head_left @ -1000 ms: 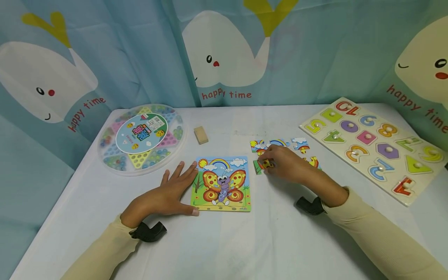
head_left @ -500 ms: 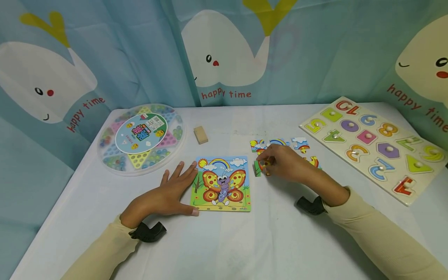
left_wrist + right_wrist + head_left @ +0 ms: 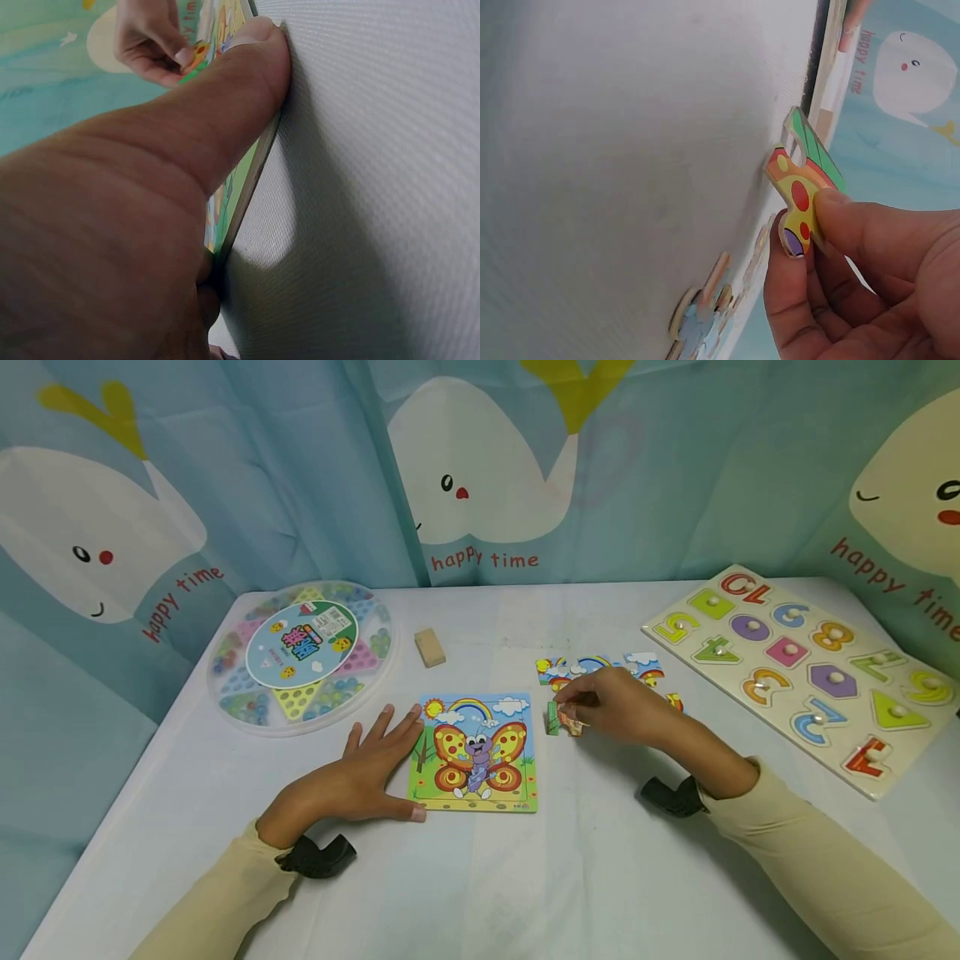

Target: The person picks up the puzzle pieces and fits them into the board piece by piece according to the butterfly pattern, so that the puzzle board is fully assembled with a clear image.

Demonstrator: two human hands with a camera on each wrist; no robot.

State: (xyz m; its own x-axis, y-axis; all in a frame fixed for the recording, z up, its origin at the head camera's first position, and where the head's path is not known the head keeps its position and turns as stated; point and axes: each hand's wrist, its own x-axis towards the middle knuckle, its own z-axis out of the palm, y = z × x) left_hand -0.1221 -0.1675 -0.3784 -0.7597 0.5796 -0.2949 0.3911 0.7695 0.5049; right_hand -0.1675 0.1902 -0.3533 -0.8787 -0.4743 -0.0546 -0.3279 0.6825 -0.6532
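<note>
On the left of the white table [image 3: 472,889], near its back edge, lay a round game [image 3: 302,646] with coloured beads under a clear cover and a printed label in the middle. In front of it rested the left hand [image 3: 356,781], its fingers straight and spread, holding nothing; the fingertips and thumb touched the left edge of the board [image 3: 474,756]. Just right of the game was a small wooden block [image 3: 430,648]. The board lay flat in front of the block, showing a butterfly under a rainbow.

Right of the board and near it, the right hand [image 3: 618,706] gripped a piece [image 3: 799,199] between thumb and fingers. The piece was green at one end and yellow with red spots at the other, and it stood tilted; whether it touched the table could not be told. Just behind the hand lay loose pieces [image 3: 643,667], some partly hidden by it. Farthest right, a number board [image 3: 903,744] lay at an angle, filled with knobbed numbers and shapes.
</note>
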